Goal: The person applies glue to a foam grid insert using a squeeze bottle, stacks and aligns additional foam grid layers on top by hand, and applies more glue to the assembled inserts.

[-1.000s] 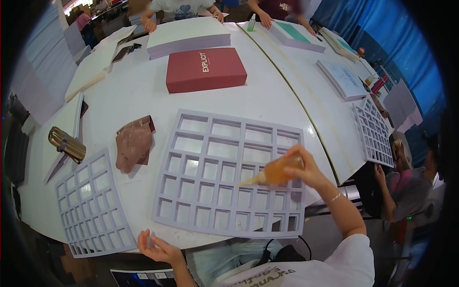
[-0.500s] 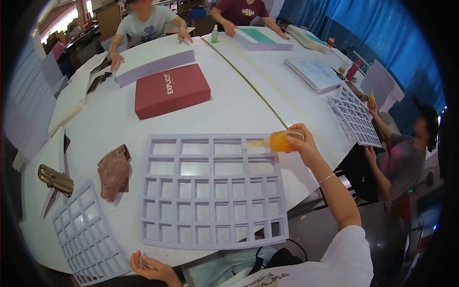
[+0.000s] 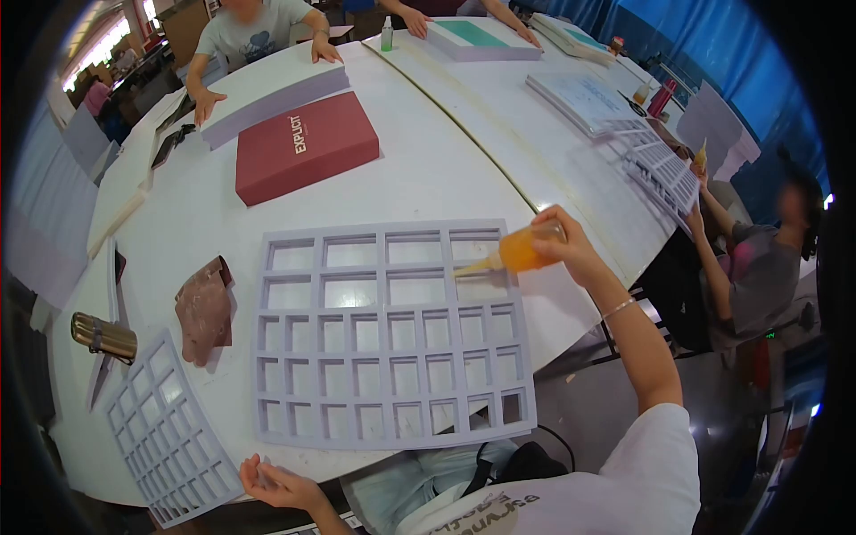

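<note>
My right hand (image 3: 563,248) is wrapped around a squeeze bottle (image 3: 526,250) of orange liquid, tilted so its thin nozzle points left. The nozzle tip is over a divider near the upper right of a pale lavender compartment grid (image 3: 386,308), close to or touching it; I cannot tell which. This grid lies in front of me, its near edge jutting past the table edge. Palm up, my left hand (image 3: 283,489) is loosely curled with fingers apart and holds nothing visible. It is nearest to a second grid (image 3: 183,428) at the lower left.
On the white table (image 3: 428,178) are a red box (image 3: 308,147), a crumpled brown piece (image 3: 205,312), a gold flask (image 3: 104,337) and a green spray bottle (image 3: 387,36). Across it, a person's hands rest on a white stack (image 3: 276,98). Another person at right handles a grid (image 3: 660,169).
The bottle in my right hand has tilted further, its nozzle moving from the top row's compartment down to the divider below. The view has shifted slightly. At right, the other person's grid has tilted.
</note>
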Demonstrator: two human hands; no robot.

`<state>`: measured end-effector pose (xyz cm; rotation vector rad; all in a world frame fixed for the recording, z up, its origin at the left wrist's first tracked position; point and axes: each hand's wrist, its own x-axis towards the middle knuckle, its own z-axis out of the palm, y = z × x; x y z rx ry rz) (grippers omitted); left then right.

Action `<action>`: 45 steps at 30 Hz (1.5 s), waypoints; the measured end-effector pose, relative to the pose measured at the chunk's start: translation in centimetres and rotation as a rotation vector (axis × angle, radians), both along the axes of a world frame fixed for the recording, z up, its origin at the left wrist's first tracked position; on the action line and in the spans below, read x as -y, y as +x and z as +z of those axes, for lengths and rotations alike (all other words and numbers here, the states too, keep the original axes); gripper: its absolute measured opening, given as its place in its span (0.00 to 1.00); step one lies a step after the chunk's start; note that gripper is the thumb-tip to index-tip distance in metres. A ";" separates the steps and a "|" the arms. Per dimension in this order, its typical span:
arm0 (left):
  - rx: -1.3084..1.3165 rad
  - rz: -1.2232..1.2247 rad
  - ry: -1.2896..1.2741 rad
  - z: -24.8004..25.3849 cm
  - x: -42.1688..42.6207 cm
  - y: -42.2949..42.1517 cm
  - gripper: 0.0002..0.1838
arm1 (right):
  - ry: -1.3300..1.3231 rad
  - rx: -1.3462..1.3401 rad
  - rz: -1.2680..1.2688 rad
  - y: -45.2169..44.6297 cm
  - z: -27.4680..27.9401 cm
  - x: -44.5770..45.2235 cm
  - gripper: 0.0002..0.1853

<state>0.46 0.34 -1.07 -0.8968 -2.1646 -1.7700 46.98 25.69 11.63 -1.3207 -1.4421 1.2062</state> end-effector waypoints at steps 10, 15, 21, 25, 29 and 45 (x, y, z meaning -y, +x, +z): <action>0.011 -0.013 -0.056 0.4 0.0 0.2 0.18 | -0.138 0.070 0.362 -1.3 0.3 13.1 0.19; 0.020 -0.034 -0.046 -0.2 0.3 -0.4 0.18 | -0.186 -0.312 0.001 0.8 0.1 11.4 0.22; 0.017 -0.037 -0.029 -0.6 0.1 -0.7 0.18 | 0.058 -0.111 -0.278 7.5 0.4 3.0 0.23; -0.009 -0.031 -0.048 -0.6 0.1 -0.8 0.18 | 0.069 -0.056 -0.249 8.3 0.9 0.3 0.22; 0.009 -0.023 -0.052 -0.6 0.1 -0.8 0.19 | 0.099 -0.017 -0.222 8.3 0.7 -1.3 0.22; -0.021 -0.031 -0.073 -0.9 0.2 -1.0 0.18 | 0.086 0.172 -0.080 8.2 1.7 5.8 0.19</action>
